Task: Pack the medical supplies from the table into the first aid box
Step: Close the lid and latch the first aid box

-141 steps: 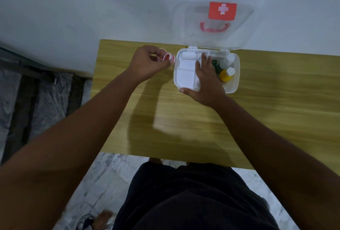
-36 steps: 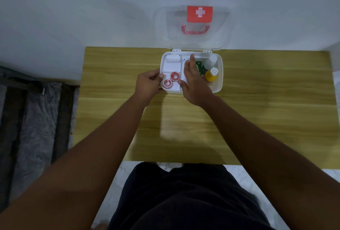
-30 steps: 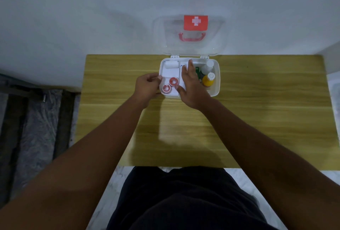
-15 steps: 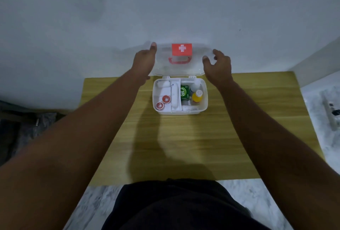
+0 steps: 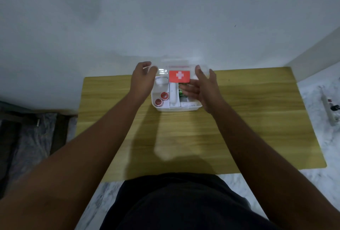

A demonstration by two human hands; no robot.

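The white first aid box [image 5: 176, 108] sits at the far middle of the wooden table [image 5: 184, 134]. Its clear lid [image 5: 179, 76], marked with a red label and white cross, is tilted forward, halfway down over the box. My left hand [image 5: 142, 79] grips the lid's left edge. My right hand [image 5: 203, 87] rests on the lid's right side with the fingers spread. Through the lid I see two red tape rolls [image 5: 161, 98], a white roll [image 5: 161, 81] and a green pack [image 5: 181, 91] inside the box.
A white wall stands just behind the table. A white power strip [image 5: 329, 108] lies on the marble floor at the right. Dark covered flooring is at the left.
The lid stood upright against the wall half a second ago; both hands have swung it forward and down over the box. Earlier, the two red tape rolls went into the left compartment.
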